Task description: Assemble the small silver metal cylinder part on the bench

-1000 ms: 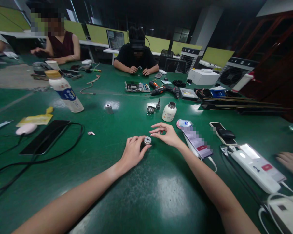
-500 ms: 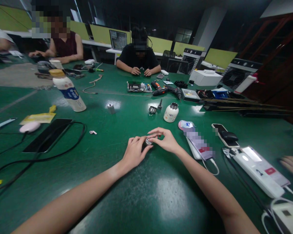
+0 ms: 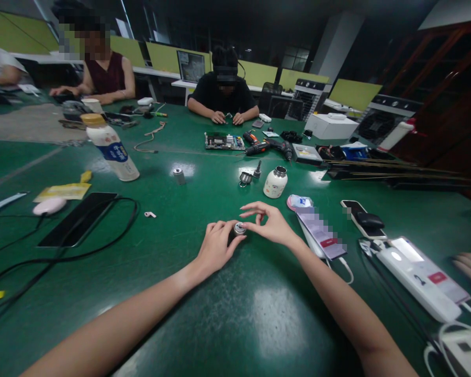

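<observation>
My left hand (image 3: 216, 245) is closed around a small silver metal cylinder (image 3: 239, 229), which stands upright on the green table (image 3: 204, 319). The cylinder's round top shows between the thumb and fingers, while its lower side is partly covered. From the right, my right hand (image 3: 267, 225) reaches over it, one digit at the cylinder's top and the other fingers raised apart above. A similar silver cylinder (image 3: 178, 176) stands farther back. Behind my hands are a white bottle without its lid (image 3: 275, 182) and a small metal cup-shaped piece with a ring (image 3: 245, 178).
To the left are a milk-white bottle (image 3: 113, 149), a black phone (image 3: 78, 219) with cables, and an earbud (image 3: 150, 214). Phones on white power banks (image 3: 418, 283) line the right. A circuit board (image 3: 224, 141) and power drills (image 3: 259, 147) lie farther back. Co-workers sit across.
The fingers of my right hand have lifted and spread slightly away from the cylinder's top. My left hand stays around it. The view has shifted very slightly.
</observation>
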Action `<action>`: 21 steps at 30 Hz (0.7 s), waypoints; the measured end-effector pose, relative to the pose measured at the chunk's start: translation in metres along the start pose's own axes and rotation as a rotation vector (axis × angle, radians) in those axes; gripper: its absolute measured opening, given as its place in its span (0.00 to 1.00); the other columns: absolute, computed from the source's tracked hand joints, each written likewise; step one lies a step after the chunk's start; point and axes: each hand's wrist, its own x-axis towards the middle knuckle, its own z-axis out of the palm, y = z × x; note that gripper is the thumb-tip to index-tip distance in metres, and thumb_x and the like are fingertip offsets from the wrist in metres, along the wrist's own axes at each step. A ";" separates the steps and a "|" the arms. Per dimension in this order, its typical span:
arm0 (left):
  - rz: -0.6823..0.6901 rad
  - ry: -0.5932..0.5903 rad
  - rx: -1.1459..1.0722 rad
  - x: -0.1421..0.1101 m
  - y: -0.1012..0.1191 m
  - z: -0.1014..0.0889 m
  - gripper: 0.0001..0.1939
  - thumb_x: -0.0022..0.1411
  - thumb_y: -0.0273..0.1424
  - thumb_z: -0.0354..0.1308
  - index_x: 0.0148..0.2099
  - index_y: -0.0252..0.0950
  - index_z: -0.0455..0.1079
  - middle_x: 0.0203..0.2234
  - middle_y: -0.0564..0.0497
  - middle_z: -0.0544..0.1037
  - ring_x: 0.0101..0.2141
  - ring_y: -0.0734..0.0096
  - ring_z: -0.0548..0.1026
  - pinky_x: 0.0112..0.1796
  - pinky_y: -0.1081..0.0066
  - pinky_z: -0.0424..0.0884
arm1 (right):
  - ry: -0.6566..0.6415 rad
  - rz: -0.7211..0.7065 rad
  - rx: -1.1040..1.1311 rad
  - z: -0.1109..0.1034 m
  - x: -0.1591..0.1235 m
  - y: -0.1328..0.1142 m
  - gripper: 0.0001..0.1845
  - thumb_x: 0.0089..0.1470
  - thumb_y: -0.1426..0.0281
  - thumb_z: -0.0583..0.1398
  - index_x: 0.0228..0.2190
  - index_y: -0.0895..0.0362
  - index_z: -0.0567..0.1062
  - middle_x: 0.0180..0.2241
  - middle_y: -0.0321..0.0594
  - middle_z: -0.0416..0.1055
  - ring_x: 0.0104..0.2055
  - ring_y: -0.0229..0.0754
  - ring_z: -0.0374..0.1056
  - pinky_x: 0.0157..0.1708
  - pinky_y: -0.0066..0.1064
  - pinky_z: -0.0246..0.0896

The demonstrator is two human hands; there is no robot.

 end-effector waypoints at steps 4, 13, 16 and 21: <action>-0.005 -0.009 -0.002 0.000 0.000 -0.001 0.15 0.66 0.38 0.53 0.51 0.36 0.65 0.39 0.46 0.76 0.40 0.60 0.72 0.42 0.61 0.62 | -0.082 -0.002 -0.074 0.006 -0.004 0.001 0.17 0.50 0.68 0.64 0.43 0.55 0.76 0.37 0.39 0.78 0.21 0.31 0.60 0.22 0.24 0.55; 0.011 -0.002 -0.003 -0.001 0.000 0.001 0.15 0.66 0.38 0.53 0.52 0.36 0.65 0.41 0.46 0.76 0.41 0.60 0.71 0.43 0.61 0.61 | 0.058 0.011 -0.068 0.018 -0.005 0.007 0.15 0.47 0.68 0.65 0.40 0.55 0.76 0.31 0.37 0.78 0.20 0.31 0.60 0.21 0.24 0.55; 0.015 0.000 -0.002 -0.001 -0.001 0.002 0.15 0.67 0.37 0.53 0.52 0.36 0.64 0.40 0.46 0.76 0.41 0.60 0.71 0.42 0.61 0.61 | 0.117 -0.005 -0.085 0.024 -0.006 0.008 0.16 0.47 0.66 0.65 0.40 0.54 0.76 0.31 0.35 0.77 0.19 0.31 0.58 0.20 0.24 0.54; 0.016 -0.001 0.027 -0.001 -0.003 0.004 0.13 0.67 0.37 0.52 0.49 0.35 0.66 0.38 0.45 0.76 0.39 0.60 0.71 0.42 0.60 0.62 | 0.126 -0.053 -0.140 0.029 -0.009 0.009 0.12 0.52 0.65 0.63 0.40 0.51 0.78 0.40 0.35 0.77 0.19 0.30 0.58 0.22 0.26 0.56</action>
